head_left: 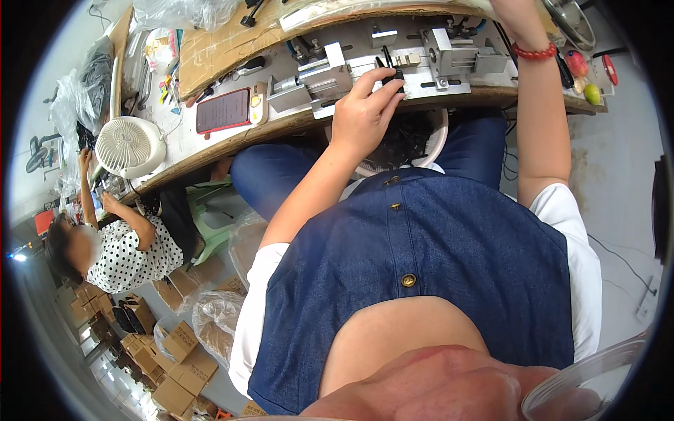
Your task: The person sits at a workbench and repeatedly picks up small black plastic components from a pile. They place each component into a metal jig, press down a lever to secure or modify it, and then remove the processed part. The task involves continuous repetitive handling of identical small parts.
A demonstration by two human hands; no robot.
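My left hand (364, 111) is closed with its fingertips on a small black plastic part (399, 76). That part is at the middle of a metal clamping fixture (435, 90) on the bench edge. The fixture has a silver block with a cylinder (327, 73) on the left and a similar block (453, 57) on the right. My right hand (516, 19), with a red bead bracelet (533, 52) at its wrist, reaches to the far side of the bench. Its fingers are cut off by the top edge of the view.
Below the bench edge, a pale basket (442, 137) holds black parts. Left on the bench are a red-cased phone (223, 112), a white fan (130, 147) and cardboard (225, 52). Fruit (592, 95) lies at the right. A co-worker (133, 256) sits at the left near stacked cartons (189, 368).
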